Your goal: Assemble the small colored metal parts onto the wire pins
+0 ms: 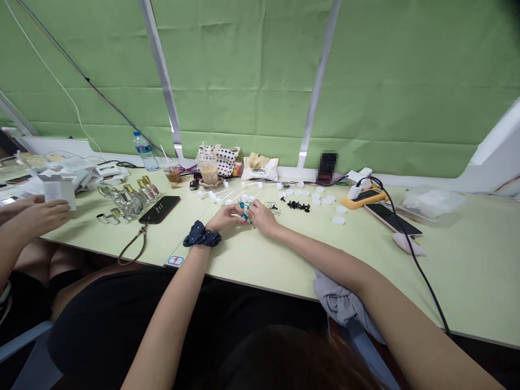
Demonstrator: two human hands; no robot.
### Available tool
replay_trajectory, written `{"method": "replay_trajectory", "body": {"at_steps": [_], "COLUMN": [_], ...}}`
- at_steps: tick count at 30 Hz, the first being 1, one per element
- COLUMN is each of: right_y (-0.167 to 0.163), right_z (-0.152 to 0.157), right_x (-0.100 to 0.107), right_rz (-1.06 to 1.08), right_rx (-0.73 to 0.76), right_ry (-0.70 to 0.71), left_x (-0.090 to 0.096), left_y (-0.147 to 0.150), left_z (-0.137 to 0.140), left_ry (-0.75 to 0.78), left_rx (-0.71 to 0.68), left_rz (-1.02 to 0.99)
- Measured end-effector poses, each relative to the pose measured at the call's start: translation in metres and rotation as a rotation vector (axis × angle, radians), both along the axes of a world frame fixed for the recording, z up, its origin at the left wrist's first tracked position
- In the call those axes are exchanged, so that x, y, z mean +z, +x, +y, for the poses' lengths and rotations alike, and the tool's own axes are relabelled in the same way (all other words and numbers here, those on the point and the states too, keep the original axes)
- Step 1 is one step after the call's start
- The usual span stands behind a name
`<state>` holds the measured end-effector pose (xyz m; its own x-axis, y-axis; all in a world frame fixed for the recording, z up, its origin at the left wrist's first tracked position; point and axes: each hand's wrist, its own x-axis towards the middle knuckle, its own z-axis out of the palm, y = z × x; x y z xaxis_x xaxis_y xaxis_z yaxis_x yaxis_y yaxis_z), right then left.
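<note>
My left hand (226, 217), a dark dotted scrunchie (202, 234) at its wrist, pinches a small shiny blue piece (244, 216) just above the table. Opposite it, my right hand (262, 218) has its fingers closed by the same spot; whatever they hold is hidden. More small blue bits (242, 205) show between the two hands, too small to name. To the right of my right hand lie thin metal pins (271, 207) and a cluster of small black knob-like parts (298, 206). White caps (326, 200) are scattered beyond them.
On the left, a co-worker's hands (38, 216) hold a white box (59, 189) beside glass bottles (132, 201) and a black phone (160, 209). Drinks cups (209, 172) stand at the back. A yellow meter (363, 197), another phone (393, 219) and a black cable (410, 254) are at right.
</note>
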<state>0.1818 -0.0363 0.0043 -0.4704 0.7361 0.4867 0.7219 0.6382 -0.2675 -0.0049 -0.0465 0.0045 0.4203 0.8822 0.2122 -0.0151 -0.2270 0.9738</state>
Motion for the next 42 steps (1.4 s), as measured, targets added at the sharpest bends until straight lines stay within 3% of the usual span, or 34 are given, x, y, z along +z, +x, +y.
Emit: {"method": "replay_trajectory", "body": {"at_steps": [5,15,30,32,38,42], "right_y": [0.002,0.007,0.011,0.011,0.012,0.013], "right_z": [0.001,0.008,0.009,0.009,0.012,0.015], "right_x": [0.003,0.007,0.006,0.007,0.007,0.007], "right_rz": [0.058,0.210,0.205,0.272,0.630,0.694], "right_rx": [0.012,0.190,0.153,0.170,0.249,0.263], "right_ry": [-0.080,-0.148,-0.141,-0.221,-0.703,-0.784], "left_x": [0.000,-0.001,-0.002,-0.001,0.000,-0.001], "left_y": [0.000,-0.002,-0.005,-0.005,-0.004,-0.004], "left_z": [0.000,0.003,0.004,0.003,0.003,0.004], "left_ry": [0.016,0.055,0.073,0.080,0.113,0.103], "left_rx": [0.022,0.098,0.097,0.104,0.175,0.173], "left_rz": [0.006,0.079,0.074,0.076,0.082,0.089]}}
